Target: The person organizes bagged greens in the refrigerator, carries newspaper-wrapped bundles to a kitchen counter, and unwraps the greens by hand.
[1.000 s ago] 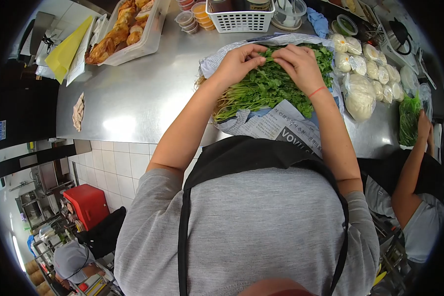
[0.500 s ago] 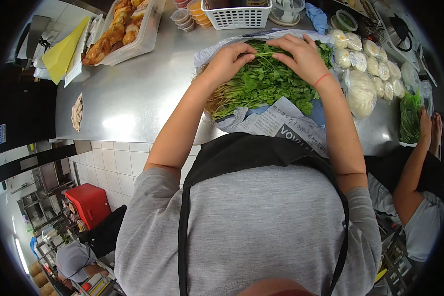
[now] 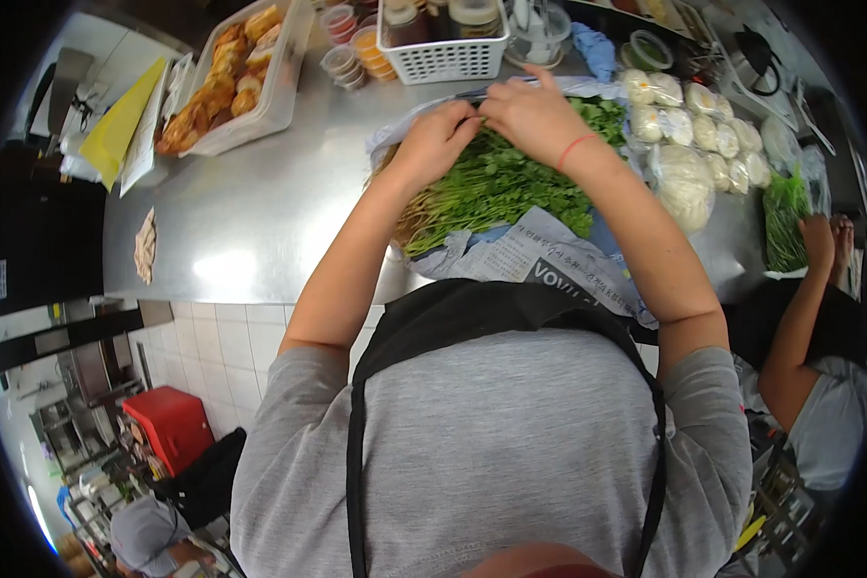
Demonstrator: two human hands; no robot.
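Note:
A large heap of leafy green coriander (image 3: pixel 511 183) lies on newspaper (image 3: pixel 561 258), with roots and pale stems toward the left and leaves toward the right. Over the heap's far side, my left hand (image 3: pixel 440 140) is closed, thumb and fingers pinching at the stems. Right beside it, my right hand (image 3: pixel 535 116) curls over the same spot, its fingertips meeting those of the left. The piece between the fingertips is mostly hidden by the hands.
Wrapped white bundles (image 3: pixel 703 130) and a co-worker's hands at a bag of greens (image 3: pixel 786 222) are to the right. Beyond the heap stands a white basket (image 3: pixel 443 60) of jars. A tub of cooked meat (image 3: pixel 294 77) and a crumpled cloth (image 3: pixel 145 246) are left.
My right hand has moved left and come together with my left hand, closing the gap where a stem stretched between them. The view has shifted slightly.

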